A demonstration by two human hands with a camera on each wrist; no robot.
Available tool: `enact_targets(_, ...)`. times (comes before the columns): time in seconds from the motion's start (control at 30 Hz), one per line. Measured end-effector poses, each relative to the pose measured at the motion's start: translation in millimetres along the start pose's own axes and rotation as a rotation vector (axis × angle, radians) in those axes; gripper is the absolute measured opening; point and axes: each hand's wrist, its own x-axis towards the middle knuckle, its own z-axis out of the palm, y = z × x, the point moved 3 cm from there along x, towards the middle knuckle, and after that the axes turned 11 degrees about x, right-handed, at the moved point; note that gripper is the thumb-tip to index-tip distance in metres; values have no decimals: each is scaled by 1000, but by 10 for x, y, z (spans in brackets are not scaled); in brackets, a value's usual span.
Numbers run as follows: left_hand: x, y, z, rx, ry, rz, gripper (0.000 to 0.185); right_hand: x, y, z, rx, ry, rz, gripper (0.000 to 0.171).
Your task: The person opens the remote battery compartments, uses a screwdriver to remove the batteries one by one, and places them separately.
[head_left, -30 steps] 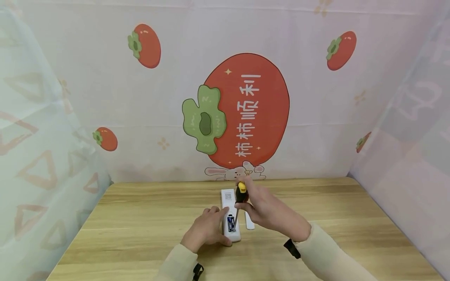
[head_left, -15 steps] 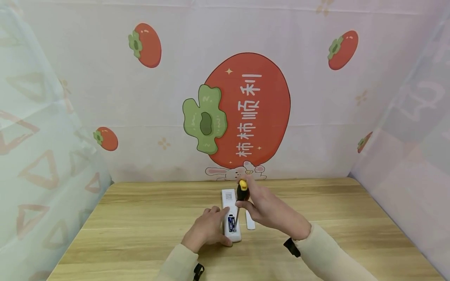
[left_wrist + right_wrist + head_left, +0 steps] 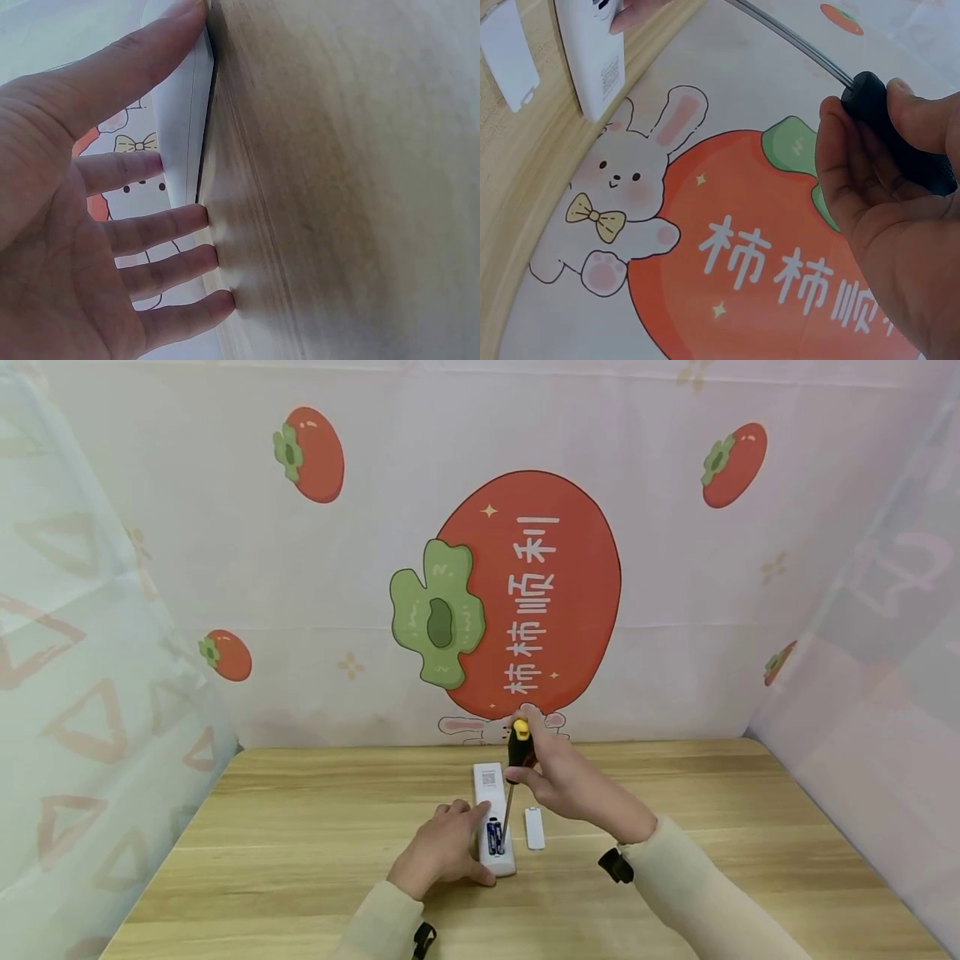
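A white remote control (image 3: 489,783) lies back up on the table, its battery compartment uncovered and holding two dark blue batteries (image 3: 496,837). My left hand (image 3: 442,845) steadies it with straight fingers: the thumb rests at its near end, the index finger touches it. In the left wrist view, the other fingertips (image 3: 206,256) stand on the wood. My right hand (image 3: 570,781) grips the black-and-yellow handle of a screwdriver (image 3: 508,810). The steel shaft slants down to the right battery's lower end; whether the tip touches it, I cannot tell.
A white battery cover (image 3: 534,828) lies on the wooden table (image 3: 315,827) just right of the remote. Behind the table hangs a white cloth (image 3: 360,527) printed with persimmons, and further cloths close off both sides.
My right hand has risen slightly with the screwdriver, so more of the shaft and the whole battery cover now show. The left hand and the remote control have stayed about the same.
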Motion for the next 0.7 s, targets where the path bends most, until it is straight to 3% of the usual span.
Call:
enact_targets(0.2, 3, 2, 7, 11, 8, 4, 101, 36, 98, -39, 56, 8, 57, 60)
enact_targets(0.5, 0, 12, 15, 20, 12, 9, 101, 23, 187, -63, 41, 50, 99, 64)
enact_targets(0.7, -2, 8, 2, 14, 8, 3, 101, -53, 51, -4, -12, 50, 20, 68)
